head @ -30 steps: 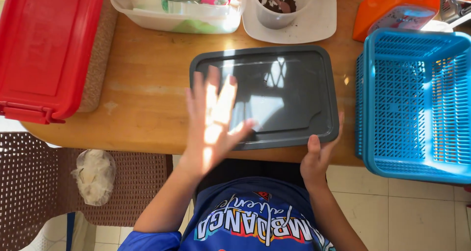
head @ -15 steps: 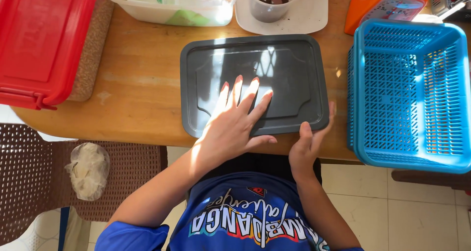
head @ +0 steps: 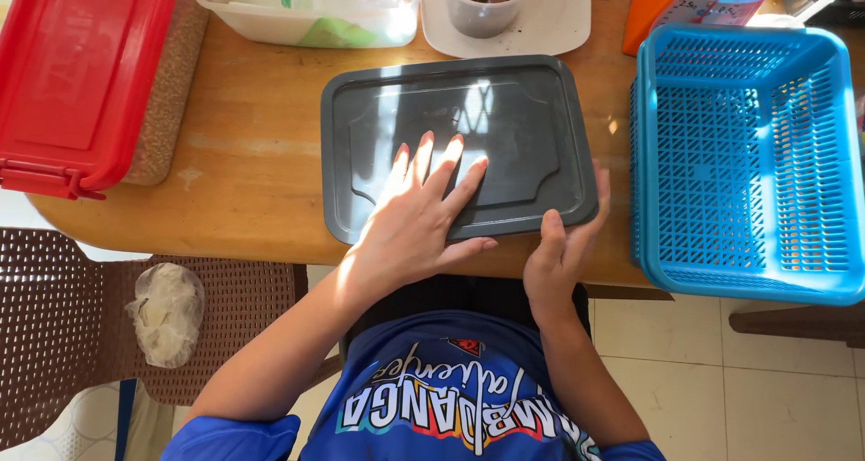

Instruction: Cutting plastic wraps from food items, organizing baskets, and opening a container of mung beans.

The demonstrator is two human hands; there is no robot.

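Tray: grey lid-like tray (head: 505, 118), likely light, stiff, slick; best held by its rim.
Left hand (head: 419, 218): fingers (head: 423, 155) spread flat on tray, gripping nothing.
Right hand (head: 563, 249): fingers loosely pinching tray's near corner.

my left hand (head: 419, 218) lies on the tray (head: 541, 118); basket (head: 748, 155) to its right, lidded box (head: 77, 73) left.

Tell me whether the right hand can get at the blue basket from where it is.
Probably yes: the right hand grips the grey lid's near corner, and the blue basket stands just beside it on the table, with nothing between them.
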